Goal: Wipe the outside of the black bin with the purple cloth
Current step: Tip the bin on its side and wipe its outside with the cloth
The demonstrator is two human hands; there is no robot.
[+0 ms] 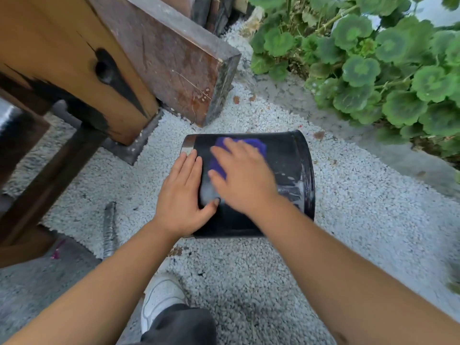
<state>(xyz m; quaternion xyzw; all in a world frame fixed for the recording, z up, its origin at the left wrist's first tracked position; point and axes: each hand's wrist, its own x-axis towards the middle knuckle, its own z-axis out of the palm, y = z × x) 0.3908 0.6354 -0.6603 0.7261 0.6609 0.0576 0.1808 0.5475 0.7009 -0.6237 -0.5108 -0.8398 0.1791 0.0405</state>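
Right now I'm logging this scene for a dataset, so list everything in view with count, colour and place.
black round plastic bin: one, black with a silver rim band, lying on its side on the gravel, centre
purple cleaning cloth: one, purple, on the bin's upper side under the right hand
wooden post: one, orange-brown, upper left
rusty brown slab: one, upper centre
white gravel: ground
green leafy plant: upper right
white shoe: one, bottom centre
left hand: flat on the bin
right hand: pressing the cloth
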